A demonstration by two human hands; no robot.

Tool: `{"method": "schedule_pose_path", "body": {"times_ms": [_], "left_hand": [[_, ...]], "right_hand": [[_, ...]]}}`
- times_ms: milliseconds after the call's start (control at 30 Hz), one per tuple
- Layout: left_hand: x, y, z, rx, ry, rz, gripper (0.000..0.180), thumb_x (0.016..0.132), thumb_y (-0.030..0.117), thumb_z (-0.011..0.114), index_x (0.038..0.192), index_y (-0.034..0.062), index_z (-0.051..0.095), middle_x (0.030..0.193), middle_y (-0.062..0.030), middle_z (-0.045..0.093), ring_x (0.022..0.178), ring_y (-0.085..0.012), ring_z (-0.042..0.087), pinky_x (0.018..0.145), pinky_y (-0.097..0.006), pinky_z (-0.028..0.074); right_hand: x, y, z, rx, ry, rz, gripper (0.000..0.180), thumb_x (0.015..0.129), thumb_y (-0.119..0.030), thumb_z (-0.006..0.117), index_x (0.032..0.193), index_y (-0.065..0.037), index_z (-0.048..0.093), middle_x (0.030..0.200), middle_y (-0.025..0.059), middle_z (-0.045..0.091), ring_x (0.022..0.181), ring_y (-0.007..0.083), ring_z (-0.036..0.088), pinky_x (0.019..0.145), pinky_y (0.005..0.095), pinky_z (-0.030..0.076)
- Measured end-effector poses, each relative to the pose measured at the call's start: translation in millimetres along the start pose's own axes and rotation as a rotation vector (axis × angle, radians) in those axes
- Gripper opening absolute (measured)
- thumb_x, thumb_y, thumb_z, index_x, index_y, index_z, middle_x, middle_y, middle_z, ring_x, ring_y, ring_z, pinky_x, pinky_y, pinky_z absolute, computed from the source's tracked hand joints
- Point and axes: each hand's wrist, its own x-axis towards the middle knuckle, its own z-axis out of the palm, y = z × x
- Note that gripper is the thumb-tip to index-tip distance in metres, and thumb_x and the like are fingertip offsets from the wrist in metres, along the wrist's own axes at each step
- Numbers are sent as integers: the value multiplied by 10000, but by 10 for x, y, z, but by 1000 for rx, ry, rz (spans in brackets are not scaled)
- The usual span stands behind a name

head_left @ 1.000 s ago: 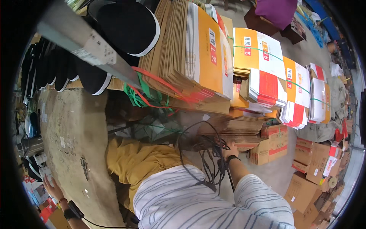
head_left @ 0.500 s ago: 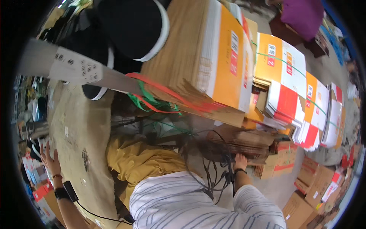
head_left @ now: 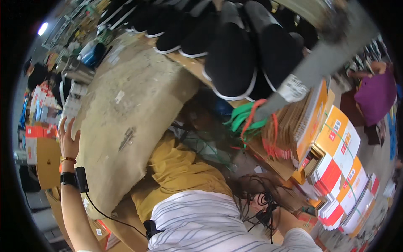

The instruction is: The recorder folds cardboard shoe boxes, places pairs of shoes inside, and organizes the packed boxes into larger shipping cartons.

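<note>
My left hand (head_left: 67, 138) is raised at the left with its fingers spread, holding nothing, at the edge of a worn, stained table top (head_left: 126, 109). A black strap-on device (head_left: 74, 179) with a cable sits on that wrist. My right hand (head_left: 268, 206) is low at the right, mostly hidden behind a tangle of dark cables, close to the stacked cardboard; its grip cannot be made out. My striped shirt (head_left: 201, 222) and yellow trousers (head_left: 180, 172) fill the lower middle.
Black slip-on shoes with white soles (head_left: 235, 63) lie in a row along the top. A grey bar (head_left: 302, 80) crosses above bundles of flattened orange-and-white boxes (head_left: 336, 159). Green and red straps (head_left: 245, 119) hang there. Small boxes (head_left: 40, 105) stack at the left.
The view has swung left, bringing the table and shoes toward the middle. My left hand has risen along the table's edge. My right hand has dropped lower, toward my body.
</note>
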Motion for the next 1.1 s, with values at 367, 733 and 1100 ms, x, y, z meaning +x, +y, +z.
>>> {"method": "schedule_pose_path", "body": {"times_ms": [367,733,1100], "left_hand": [[-977,-23,-88,-423,112,-156,490,817,46,637,1291,119,536,1312,-122,498,1219,-318,450,1026,-409,359],[-1077,1114,182,-1185,89,59,476,704,57,693,1171,53,599,1205,-150,564,1140,-329,512,992,-406,402],[-748,1932,135,-2021,217,98,896,754,301,788,1444,28,284,1452,-166,362,1344,-262,338,1105,-394,291]], "right_hand": [[-419,-1342,-1726,-362,8,-338,397,765,-465,634,816,-80,712,753,177,669,699,345,657,629,435,517],[-1529,-2901,-3090,-731,448,-499,441,650,-389,738,629,23,582,561,211,540,541,390,559,523,443,452],[-2611,-5118,-4055,-59,767,-1068,586,538,-245,677,1031,69,645,971,132,678,892,250,659,814,313,503]]}}
